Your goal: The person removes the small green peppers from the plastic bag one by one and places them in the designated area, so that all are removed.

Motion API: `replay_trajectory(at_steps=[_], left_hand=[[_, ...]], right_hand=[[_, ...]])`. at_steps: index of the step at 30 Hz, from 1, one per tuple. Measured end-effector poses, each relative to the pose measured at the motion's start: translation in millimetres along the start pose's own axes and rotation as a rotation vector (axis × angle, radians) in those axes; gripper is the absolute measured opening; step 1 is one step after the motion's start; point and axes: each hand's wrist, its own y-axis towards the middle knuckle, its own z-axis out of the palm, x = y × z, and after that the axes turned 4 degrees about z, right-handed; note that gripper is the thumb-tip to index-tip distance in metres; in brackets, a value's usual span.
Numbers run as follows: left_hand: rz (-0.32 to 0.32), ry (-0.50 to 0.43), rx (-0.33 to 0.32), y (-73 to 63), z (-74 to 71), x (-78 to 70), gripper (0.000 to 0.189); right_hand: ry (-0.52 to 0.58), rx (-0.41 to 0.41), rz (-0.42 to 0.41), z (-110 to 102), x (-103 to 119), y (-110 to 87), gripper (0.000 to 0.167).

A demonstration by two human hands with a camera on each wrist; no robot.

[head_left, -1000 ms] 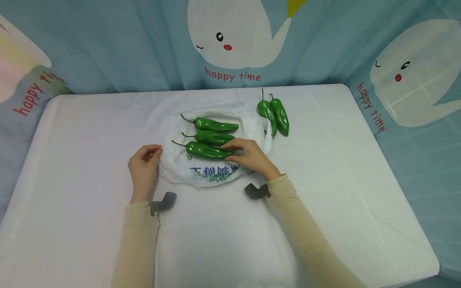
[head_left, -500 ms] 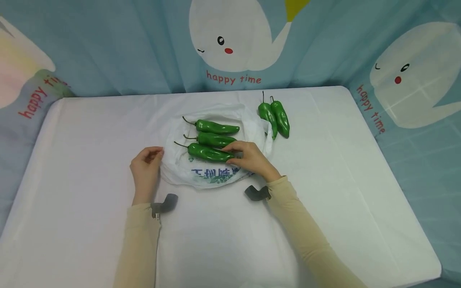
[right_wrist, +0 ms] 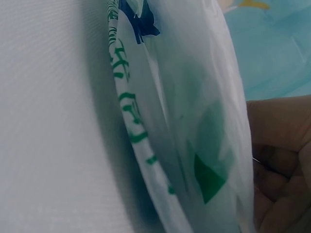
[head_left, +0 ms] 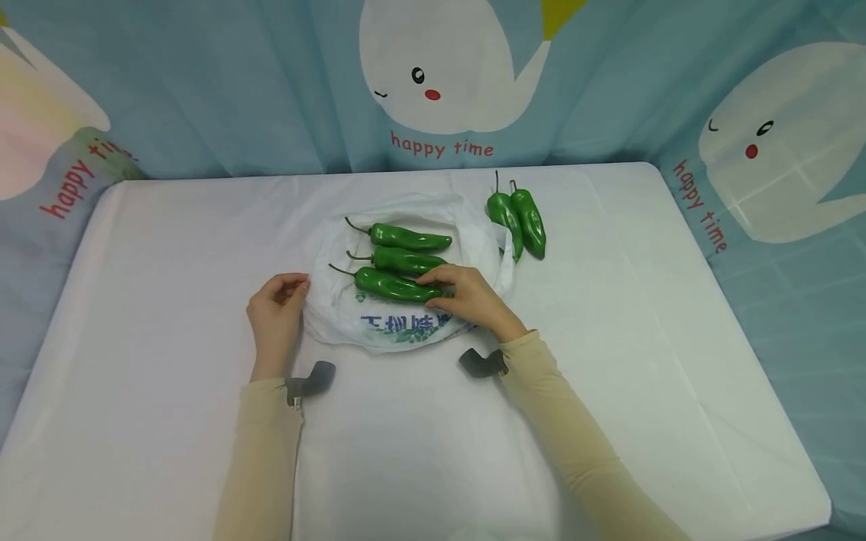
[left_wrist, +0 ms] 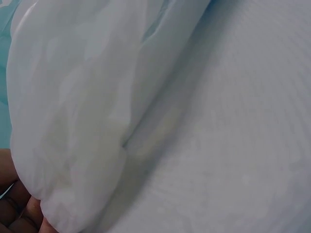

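Observation:
A white plastic bag [head_left: 325, 315] with blue and green print lies spread on the table, its mouth gathered wide. Inside it, three green chili peppers are side by side, stems to the left: a near one [head_left: 389, 285], a middle one [head_left: 402, 261] and a far one [head_left: 409, 237]. My right hand [head_left: 470, 297] holds the tip of the near pepper between thumb and fingers. At the bag's left edge, my left hand [head_left: 276, 315] pinches the plastic. In the left wrist view the bag [left_wrist: 73, 107] hides most of that hand; in the right wrist view the bag [right_wrist: 204, 97] covers the right fingertips.
Two more green chili peppers, a left one [head_left: 504, 214] and a right one [head_left: 530, 222], lie beyond the bag's right side, the left one partly behind the plastic. A white cloth covers the table [head_left: 643, 338]. A blue printed curtain [head_left: 284, 90] hangs around its far edge.

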Motion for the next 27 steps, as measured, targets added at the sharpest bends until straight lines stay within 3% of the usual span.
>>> replay_trajectory(at_steps=[15, 27], left_hand=[[-0.026, -0.005, 0.015, 0.0, 0.2, -0.1, 0.013], [-0.016, -0.008, 0.008, -0.1, 0.0, -0.8, 0.012]], right_hand=[[0.011, 0.015, 0.019, 1.2, -0.5, -0.1, 0.033], [0.052, 0.089, -0.047, 0.3, -0.3, -0.3, 0.029]])
